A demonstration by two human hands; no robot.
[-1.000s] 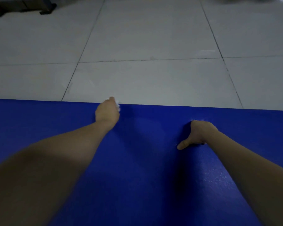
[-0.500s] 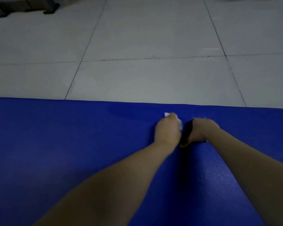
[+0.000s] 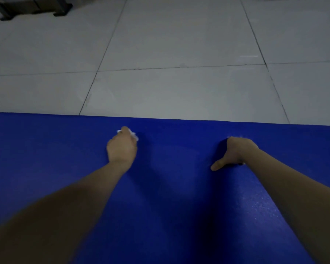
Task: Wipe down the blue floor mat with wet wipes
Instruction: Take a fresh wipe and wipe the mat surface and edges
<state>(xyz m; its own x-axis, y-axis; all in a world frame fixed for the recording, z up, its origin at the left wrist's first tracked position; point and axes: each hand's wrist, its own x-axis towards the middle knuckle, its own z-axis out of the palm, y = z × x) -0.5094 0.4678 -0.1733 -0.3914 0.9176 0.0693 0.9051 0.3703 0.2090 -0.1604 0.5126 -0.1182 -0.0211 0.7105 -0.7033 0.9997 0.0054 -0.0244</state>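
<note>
The blue floor mat [image 3: 170,187] fills the lower half of the view, and its far edge runs straight across the tiled floor. My left hand [image 3: 122,146] grips a crumpled white wet wipe [image 3: 134,135] and presses it on the mat just short of that far edge. Only small white bits of the wipe show past the knuckles. My right hand [image 3: 234,152] rests on the mat to the right with its fingers curled under and the thumb sticking out to the left. Nothing clear shows in its grip.
Grey floor tiles [image 3: 179,92] with dark grout lines lie beyond the mat. The dark foot of a piece of furniture [image 3: 32,8] stands at the far top left.
My left hand swept the wipe right until it was beside my right hand, then back left to the mat's middle. The right hand stayed in place.
</note>
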